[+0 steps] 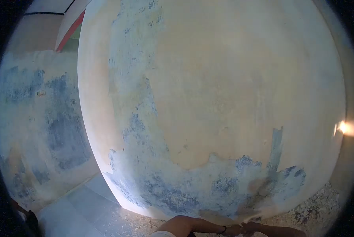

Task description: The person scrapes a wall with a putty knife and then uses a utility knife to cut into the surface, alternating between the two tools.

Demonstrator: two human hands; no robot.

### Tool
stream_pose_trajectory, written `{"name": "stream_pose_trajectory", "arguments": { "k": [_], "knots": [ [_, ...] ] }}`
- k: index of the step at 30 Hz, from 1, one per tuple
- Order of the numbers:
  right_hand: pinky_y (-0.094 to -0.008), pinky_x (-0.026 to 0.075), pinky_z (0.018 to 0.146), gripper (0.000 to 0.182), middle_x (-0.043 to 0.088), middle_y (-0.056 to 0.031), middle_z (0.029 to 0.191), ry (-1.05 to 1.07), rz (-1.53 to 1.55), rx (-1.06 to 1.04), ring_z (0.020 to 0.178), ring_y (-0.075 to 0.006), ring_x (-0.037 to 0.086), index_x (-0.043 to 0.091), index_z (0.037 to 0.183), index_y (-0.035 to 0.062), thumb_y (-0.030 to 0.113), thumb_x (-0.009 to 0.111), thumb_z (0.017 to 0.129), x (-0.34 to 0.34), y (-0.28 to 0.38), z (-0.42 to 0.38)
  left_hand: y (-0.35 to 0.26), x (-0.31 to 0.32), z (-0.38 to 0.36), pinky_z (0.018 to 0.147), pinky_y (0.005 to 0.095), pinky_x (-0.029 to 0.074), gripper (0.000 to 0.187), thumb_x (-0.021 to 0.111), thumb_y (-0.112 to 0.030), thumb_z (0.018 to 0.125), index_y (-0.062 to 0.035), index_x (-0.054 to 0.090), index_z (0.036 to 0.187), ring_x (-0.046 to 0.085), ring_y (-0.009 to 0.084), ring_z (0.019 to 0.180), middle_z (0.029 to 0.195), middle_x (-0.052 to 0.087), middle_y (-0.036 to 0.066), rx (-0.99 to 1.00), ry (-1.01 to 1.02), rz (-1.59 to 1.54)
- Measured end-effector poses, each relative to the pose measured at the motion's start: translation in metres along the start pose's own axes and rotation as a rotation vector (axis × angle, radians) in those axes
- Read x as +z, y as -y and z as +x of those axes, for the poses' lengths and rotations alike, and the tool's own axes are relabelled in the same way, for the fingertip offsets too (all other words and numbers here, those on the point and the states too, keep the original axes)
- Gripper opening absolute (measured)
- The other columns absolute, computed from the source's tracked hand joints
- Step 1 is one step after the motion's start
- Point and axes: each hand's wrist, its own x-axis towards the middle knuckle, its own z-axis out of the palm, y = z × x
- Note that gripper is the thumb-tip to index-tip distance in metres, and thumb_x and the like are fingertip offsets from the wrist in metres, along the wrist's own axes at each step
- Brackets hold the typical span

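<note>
At the bottom edge my left hand (235, 229) and my right hand (248, 227) meet in front of me, low before the wall. A dark band (224, 229) circles my left wrist. Both hands look closed, fingers drawn together; what lies between them is too small and dim to name. Just beyond them stands a broad cream wall (216, 98). Its lower part shows a rough patch of bare blue and grey paint (177, 197), and a narrow blue-grey strip (277, 148) runs up from it. My hands appear apart from the wall.
Paint flakes and rubble (317, 207) lie along the wall's foot at right, with more scraps (135, 221) at left. A bright lamp (342, 127) shines at the right edge. Another patchy blue wall (66, 126) stands left, above a grey floor (78, 209). A dark shape (32, 222) sits lower left.
</note>
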Motion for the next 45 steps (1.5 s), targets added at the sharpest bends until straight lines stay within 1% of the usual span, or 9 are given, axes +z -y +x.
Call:
{"name": "stream_pose_trajectory", "arguments": {
  "k": [6,9,12,13,16,20,28,35,45],
  "knots": [
    [-0.0387,0.046,0.098,0.06,0.058,-0.0267,0.127,-0.875,0.084,-0.574,0.12,-0.0299,0.058,0.052,0.127,-0.0086,0.045,0.051,0.099,0.053,0.045,-0.052,-0.025,0.004,-0.009,0.039,0.0326,0.036,0.033,0.053,-0.033,0.098,-0.0027,0.061,0.107,0.044,0.0138,0.043,0.061,0.052,-0.001,0.268,-0.287,-0.208],
    [-0.0443,0.041,0.107,0.049,0.05,-0.0251,0.14,-0.855,0.253,-0.684,0.124,-0.0323,0.054,0.048,0.139,0.0021,0.034,0.048,0.102,0.035,0.062,-0.042,-0.064,0.009,-0.019,0.081,0.0436,0.048,0.052,0.051,-0.022,0.095,0.0039,0.042,0.139,0.06,0.0306,0.094,0.107,0.06,0.021,0.463,-0.593,0.11],
    [-0.0431,0.041,0.105,0.051,0.058,-0.026,0.128,-0.927,0.204,-0.768,0.121,-0.0351,0.055,0.051,0.134,-0.0038,0.035,0.049,0.102,0.033,0.086,-0.067,-0.039,-0.011,0.029,0.118,0.0469,0.022,0.065,0.05,-0.006,0.088,0.0095,0.028,0.146,0.032,0.0444,0.139,0.15,0.033,0.031,0.482,-0.711,0.183],
    [-0.0345,0.046,0.09,0.037,0.063,-0.0124,0.105,-1.073,0.163,-0.764,0.101,-0.0186,0.055,0.057,0.116,-0.0051,0.029,0.048,0.103,0.033,0.089,-0.06,-0.048,-0.003,0.011,0.116,0.0486,0.026,0.063,0.051,-0.007,0.088,0.0098,0.031,0.145,0.037,0.0451,0.135,0.145,0.038,0.031,0.648,-0.808,0.201],
    [-0.0341,0.049,0.088,0.048,0.067,-0.0133,0.103,-1.058,0.164,-0.806,0.098,-0.0206,0.06,0.047,0.133,-0.008,0.026,0.053,0.1,0.036,0.105,-0.089,-0.09,-0.033,-0.029,0.094,0.0457,0.04,0.059,0.052,-0.016,0.092,0.0052,0.03,0.143,0.05,0.0374,0.109,0.124,0.049,0.026,0.606,-0.482,0.946],
    [-0.0397,0.049,0.084,0.035,0.068,-0.0133,0.098,-0.973,0.764,-0.666,0.091,-0.0256,0.063,0.061,0.108,-0.0045,0.028,0.055,0.095,0.026,0.109,-0.061,-0.102,-0.039,-0.028,0.048,0.0354,0.049,0.047,0.033,-0.031,0.105,0.002,0.032,0.138,0.057,0.0195,0.051,0.075,0.058,0.01,0.682,-0.364,0.157],
    [-0.0424,0.048,0.07,0.023,0.065,-0.0121,0.084,-0.585,1.149,-0.285,0.078,-0.0255,0.06,0.061,0.089,0.0014,0.023,0.054,0.09,0.044,0.064,-0.053,-0.133,0.021,-0.075,0.037,0.0337,0.042,0.034,0.035,-0.038,0.105,-0.006,0.046,0.111,0.053,0.0173,0.044,0.07,0.054,0.006,0.034,-0.323,-0.3],
    [-0.0449,0.051,0.077,0.026,0.068,-0.0152,0.095,-0.5,0.727,-0.186,0.085,-0.0295,0.064,0.066,0.096,0.0028,0.023,0.051,0.088,0.075,0.038,-0.038,-0.101,0.058,-0.088,0.036,0.0334,0.036,0.039,0.039,-0.046,0.102,-0.0105,0.051,0.095,0.051,0.0162,0.043,0.066,0.055,0.004,-0.161,-0.484,-0.511],
    [-0.0467,0.053,0.077,0.028,0.07,-0.0194,0.09,-0.465,0.933,-0.3,0.08,-0.0301,0.067,0.068,0.088,-0.0003,0.02,0.049,0.093,0.092,0.037,-0.01,-0.078,0.059,-0.093,0.031,0.0324,0.037,0.039,0.033,-0.037,0.107,-0.0048,0.045,0.126,0.044,0.0156,0.036,0.064,0.05,0.005,-0.097,-0.579,-0.488]
  ]
}}
